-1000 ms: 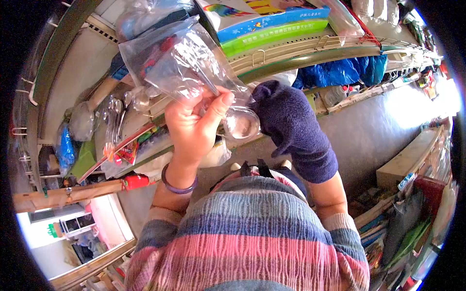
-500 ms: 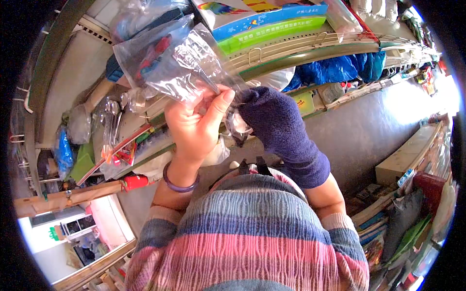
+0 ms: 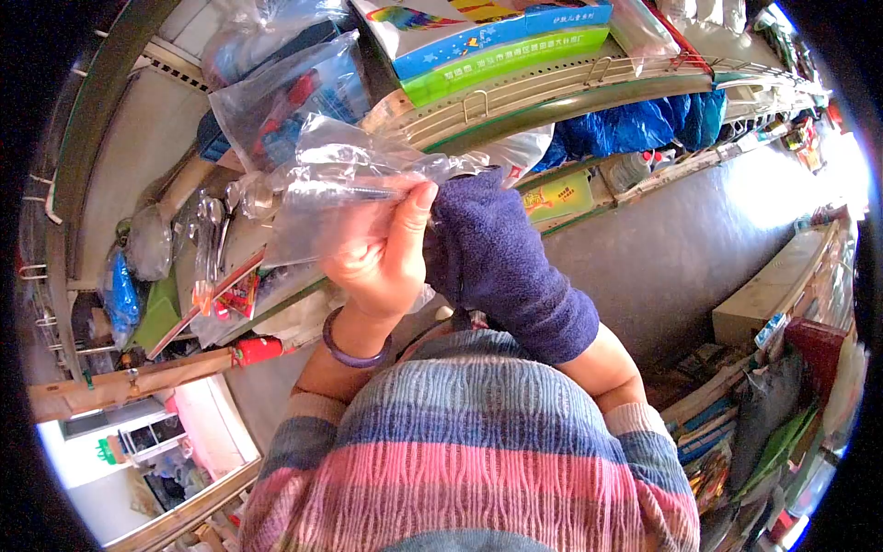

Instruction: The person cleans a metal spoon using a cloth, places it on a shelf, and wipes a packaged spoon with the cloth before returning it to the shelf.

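Note:
My left hand (image 3: 382, 258), with a dark bangle (image 3: 357, 354) at its wrist, pinches a clear plastic bag (image 3: 322, 166) between thumb and fingers. A thin dark line shows at the pinch; what it is I cannot make out. A dark navy terry cloth sleeve (image 3: 529, 276) covers my right hand (image 3: 464, 216) down past the wrist, so its fingers are hidden. The covered right hand is up against the bag's right end, just beside my left thumb.
Wire-edged shelves hold a blue and green box (image 3: 515, 55), a bagged red and blue item (image 3: 303, 101) and hanging spoons (image 3: 216, 225). Blue plastic (image 3: 625, 124) lies on the lower shelf. A pale box (image 3: 773, 285) stands across the aisle floor (image 3: 644, 267).
The clear bag has swung lower and more level, and my left hand has turned with it. My covered right hand has shifted slightly left, closer to the left hand.

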Action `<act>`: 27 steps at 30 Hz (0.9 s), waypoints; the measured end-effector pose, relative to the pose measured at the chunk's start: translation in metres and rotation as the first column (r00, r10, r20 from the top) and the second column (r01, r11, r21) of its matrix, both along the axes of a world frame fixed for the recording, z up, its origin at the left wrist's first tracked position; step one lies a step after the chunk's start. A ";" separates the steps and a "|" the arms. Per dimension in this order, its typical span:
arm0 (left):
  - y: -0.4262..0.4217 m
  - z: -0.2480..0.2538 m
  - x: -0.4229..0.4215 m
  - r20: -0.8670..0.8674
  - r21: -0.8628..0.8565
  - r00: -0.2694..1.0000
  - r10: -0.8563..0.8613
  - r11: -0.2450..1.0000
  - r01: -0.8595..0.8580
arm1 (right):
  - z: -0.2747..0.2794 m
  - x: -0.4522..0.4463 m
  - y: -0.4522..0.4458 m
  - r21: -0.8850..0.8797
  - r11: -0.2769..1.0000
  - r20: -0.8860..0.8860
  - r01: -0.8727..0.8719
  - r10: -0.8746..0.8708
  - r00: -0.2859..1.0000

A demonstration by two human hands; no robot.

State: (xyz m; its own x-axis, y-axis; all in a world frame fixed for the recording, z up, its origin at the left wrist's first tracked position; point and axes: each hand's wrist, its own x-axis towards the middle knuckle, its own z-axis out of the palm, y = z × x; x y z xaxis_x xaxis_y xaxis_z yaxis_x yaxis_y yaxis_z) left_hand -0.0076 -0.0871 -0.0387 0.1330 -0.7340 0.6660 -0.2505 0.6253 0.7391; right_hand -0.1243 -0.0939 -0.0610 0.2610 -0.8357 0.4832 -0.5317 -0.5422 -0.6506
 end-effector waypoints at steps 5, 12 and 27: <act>0.002 0.001 0.005 -0.028 0.041 0.999 -0.027 0.999 0.028 | 0.003 -0.005 0.003 -0.093 0.979 -0.110 -0.182 0.172 0.979; -0.006 0.002 0.010 0.016 -0.026 0.998 -0.056 0.998 0.056 | 0.005 -0.014 0.009 -0.078 0.995 -0.057 -0.069 0.064 0.996; -0.009 0.010 0.006 -0.126 -0.006 0.992 0.030 1.000 -0.031 | -0.003 -0.032 -0.001 -0.091 0.959 0.136 0.269 -0.255 0.957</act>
State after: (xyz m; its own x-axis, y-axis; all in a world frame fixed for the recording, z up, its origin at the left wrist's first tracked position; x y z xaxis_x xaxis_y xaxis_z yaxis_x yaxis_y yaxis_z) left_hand -0.0017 -0.0959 -0.0289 0.2385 -0.7233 0.6480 -0.1749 0.6243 0.7613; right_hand -0.1567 -0.0945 -0.0644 -0.0268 -0.8083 0.5882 -0.5846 -0.4646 -0.6651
